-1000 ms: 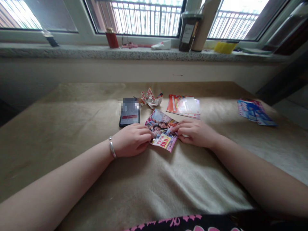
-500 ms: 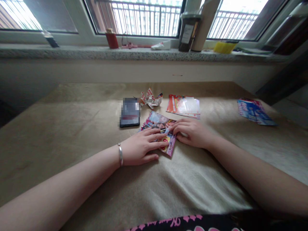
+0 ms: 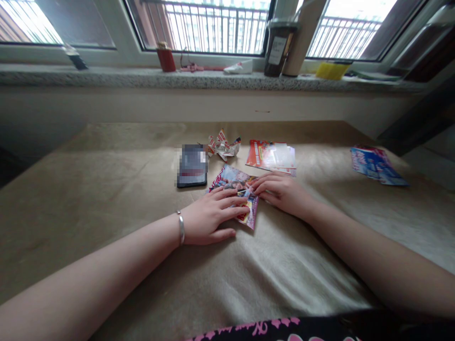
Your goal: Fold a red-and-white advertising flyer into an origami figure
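Note:
A colourful printed card packet (image 3: 227,176) lies on the table in front of me, turned at a slant. My left hand (image 3: 209,219) rests flat across its lower left part, fingers stretched and slightly apart. At the packet's right edge, the bent fingers of my right hand (image 3: 277,190) are pressed together on the wrapper. A short pale line shows on the packet between my two hands; I cannot make out whether it is a tear or print. My palms and fingers hide part of the packet.
A phone (image 3: 192,166) lies left of the packet, with a crumpled wrapper (image 3: 224,147) behind it. Red and white cards (image 3: 272,156) lie farther back. More blue packets (image 3: 378,165) are at the far right. A windowsill (image 3: 213,80) with containers runs behind the table.
My right hand has shifted slightly left and away from me, its fingers drawn closer together at the packet's edge. The packet's right side has moved a little; my left hand barely moved.

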Motion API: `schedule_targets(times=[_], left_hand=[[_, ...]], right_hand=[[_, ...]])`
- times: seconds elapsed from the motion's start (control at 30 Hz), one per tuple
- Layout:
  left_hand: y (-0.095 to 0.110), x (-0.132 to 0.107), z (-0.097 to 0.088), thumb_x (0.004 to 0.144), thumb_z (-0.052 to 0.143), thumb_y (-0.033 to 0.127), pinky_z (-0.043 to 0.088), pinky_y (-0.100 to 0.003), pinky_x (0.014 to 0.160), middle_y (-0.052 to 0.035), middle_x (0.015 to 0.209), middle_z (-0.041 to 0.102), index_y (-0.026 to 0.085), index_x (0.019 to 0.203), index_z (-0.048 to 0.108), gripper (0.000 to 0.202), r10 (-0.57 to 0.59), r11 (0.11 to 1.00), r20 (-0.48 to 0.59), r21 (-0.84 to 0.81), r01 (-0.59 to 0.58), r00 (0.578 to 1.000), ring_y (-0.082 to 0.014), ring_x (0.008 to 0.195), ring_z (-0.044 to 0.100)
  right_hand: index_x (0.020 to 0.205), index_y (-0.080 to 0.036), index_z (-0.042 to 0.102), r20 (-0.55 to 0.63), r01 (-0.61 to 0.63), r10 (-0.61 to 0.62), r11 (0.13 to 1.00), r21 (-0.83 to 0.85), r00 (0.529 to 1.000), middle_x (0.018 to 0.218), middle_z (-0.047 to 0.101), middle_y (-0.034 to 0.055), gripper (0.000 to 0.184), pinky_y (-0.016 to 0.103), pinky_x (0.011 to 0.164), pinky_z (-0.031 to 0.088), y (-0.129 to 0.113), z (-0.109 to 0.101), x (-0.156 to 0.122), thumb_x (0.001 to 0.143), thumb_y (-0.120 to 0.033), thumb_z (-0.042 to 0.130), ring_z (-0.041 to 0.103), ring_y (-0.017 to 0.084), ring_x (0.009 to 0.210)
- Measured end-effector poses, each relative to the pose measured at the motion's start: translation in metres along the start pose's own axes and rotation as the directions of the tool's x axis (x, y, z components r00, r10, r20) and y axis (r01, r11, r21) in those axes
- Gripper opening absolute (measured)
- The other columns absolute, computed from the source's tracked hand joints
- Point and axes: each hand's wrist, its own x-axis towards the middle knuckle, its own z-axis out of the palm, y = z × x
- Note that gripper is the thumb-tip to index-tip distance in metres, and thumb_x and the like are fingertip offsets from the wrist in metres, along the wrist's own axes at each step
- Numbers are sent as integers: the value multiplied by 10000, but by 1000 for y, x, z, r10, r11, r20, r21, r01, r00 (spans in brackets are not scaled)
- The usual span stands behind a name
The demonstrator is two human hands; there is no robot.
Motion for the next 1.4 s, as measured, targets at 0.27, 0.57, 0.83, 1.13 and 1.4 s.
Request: schedule_targets(times=[0.27,0.57,0.83,1.13,1.4], left_hand=[[1,0,1,842,515,424,229,-519,1104,-44,1434,391,261,1363,390,560,-28,1000,1,10,28,1000,-303,1339,281],[0,0,0,853,504,407,172,-587,1093,-6,1473,328,353,1360,389,523,6,1000,8,8,-6,1000,-336,1377,196],[2,2,-2,864,486,440,109,-658,1062,-28,1492,286,410,1339,404,483,5,999,52,38,-7,999,-355,1386,168],[2,1,-3,850,508,433,110,-642,1079,-16,1481,308,401,1345,400,508,6,1000,25,20,-7,1000,-357,1379,193],[1,0,0,837,524,432,143,-615,1091,-12,1478,318,373,1367,376,554,9,1000,-4,0,-9,1000,-353,1378,201]], right_hand=[[856,-231,649,-22,-24,25,999,49,999,944,692,33,121,342,864,492,-4,1,2,870,-218,530,617,158,939],[887,-247,657,-94,-116,118,993,25,989,1066,636,43,136,372,936,460,-4,3,1,864,-217,527,577,171,1032],[914,-238,629,-130,-339,354,932,125,926,1249,538,67,120,418,991,422,-8,4,2,861,-272,527,498,208,1180],[934,-208,591,-115,-386,420,892,237,900,995,629,53,118,341,768,529,-3,10,3,854,-274,535,610,176,873],[824,-194,606,-134,-450,518,823,347,845,880,657,27,106,295,681,542,-12,8,9,791,-293,620,629,135,717]])
